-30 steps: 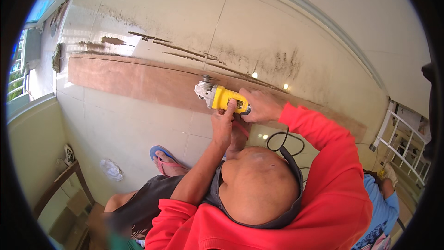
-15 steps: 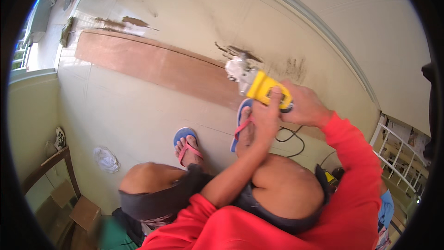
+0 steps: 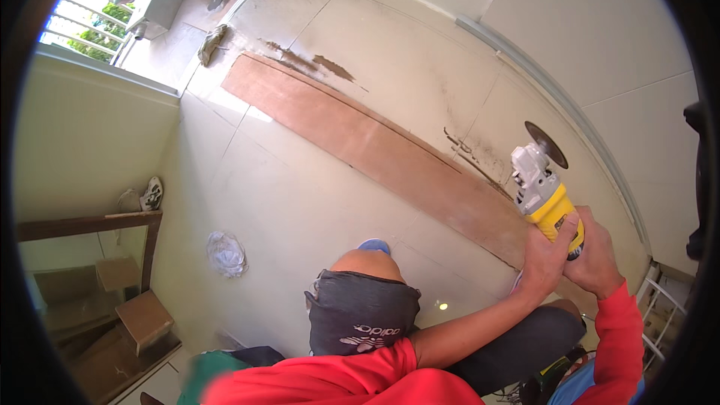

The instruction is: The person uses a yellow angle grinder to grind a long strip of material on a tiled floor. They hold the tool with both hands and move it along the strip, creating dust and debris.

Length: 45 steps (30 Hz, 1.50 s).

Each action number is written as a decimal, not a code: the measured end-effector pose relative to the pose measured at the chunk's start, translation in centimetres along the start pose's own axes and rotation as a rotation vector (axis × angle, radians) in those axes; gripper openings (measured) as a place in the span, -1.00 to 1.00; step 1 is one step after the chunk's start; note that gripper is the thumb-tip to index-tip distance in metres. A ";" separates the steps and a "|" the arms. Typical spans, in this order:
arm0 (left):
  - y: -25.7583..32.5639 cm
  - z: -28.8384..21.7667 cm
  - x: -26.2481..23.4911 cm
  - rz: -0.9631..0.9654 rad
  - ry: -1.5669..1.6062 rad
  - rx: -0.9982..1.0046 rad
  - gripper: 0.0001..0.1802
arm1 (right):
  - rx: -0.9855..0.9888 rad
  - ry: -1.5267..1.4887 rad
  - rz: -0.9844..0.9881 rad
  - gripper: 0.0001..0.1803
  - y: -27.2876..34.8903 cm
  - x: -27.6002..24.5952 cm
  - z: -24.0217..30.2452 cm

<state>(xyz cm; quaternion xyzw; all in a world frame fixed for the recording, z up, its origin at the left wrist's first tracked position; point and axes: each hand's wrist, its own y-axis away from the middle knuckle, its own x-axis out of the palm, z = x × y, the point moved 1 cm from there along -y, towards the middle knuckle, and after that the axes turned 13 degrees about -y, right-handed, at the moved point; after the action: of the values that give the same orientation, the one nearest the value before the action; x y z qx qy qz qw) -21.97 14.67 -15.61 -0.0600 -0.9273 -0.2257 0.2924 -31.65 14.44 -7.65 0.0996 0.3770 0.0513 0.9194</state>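
Both hands grip a yellow and grey angle grinder (image 3: 550, 202) at the right, tilted with its head away from me. A dark round disc (image 3: 546, 144) is fitted at its far end and stands apart from the board. My left hand (image 3: 545, 259) wraps the near side of the yellow body, thumb on top. Around the rear end of the tool, my right hand (image 3: 595, 255) is closed, its fingers partly hidden. A long reddish-brown wooden board (image 3: 360, 154) lies flat on the tiled floor, left of and beneath the grinder.
Brown dust patches (image 3: 330, 66) mark the pale tiles beyond the board. A crumpled white bundle (image 3: 226, 254) lies on the floor at left. A dark-framed mirror (image 3: 90, 226) leans at the left wall. A grey metal track (image 3: 555, 79) edges the floor at right.
The grinder has moved right with both hands on it, and its disc now shows edge-on. My view has shifted, so more of the board and the doorway at upper left is visible.
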 end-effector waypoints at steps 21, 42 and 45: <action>-2.7 12.1 6.3 0.155 -0.284 0.131 -0.58 | -0.080 -0.341 -0.265 -0.33 4.6 -1.8 -17.1; -3.0 15.3 7.8 -0.087 -0.573 0.253 -0.50 | -0.179 -0.546 -0.153 -0.33 3.6 -1.4 -23.2; -3.4 15.6 8.0 -0.008 -0.551 0.247 -0.47 | -0.177 -0.536 -0.193 -0.32 3.9 -1.5 -23.7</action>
<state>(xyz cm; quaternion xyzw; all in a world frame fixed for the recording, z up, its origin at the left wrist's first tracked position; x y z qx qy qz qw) -37.35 18.56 -23.67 -0.0792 -0.9924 -0.0875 0.0339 -49.46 21.39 -22.23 -0.0074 0.1224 -0.0317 0.9919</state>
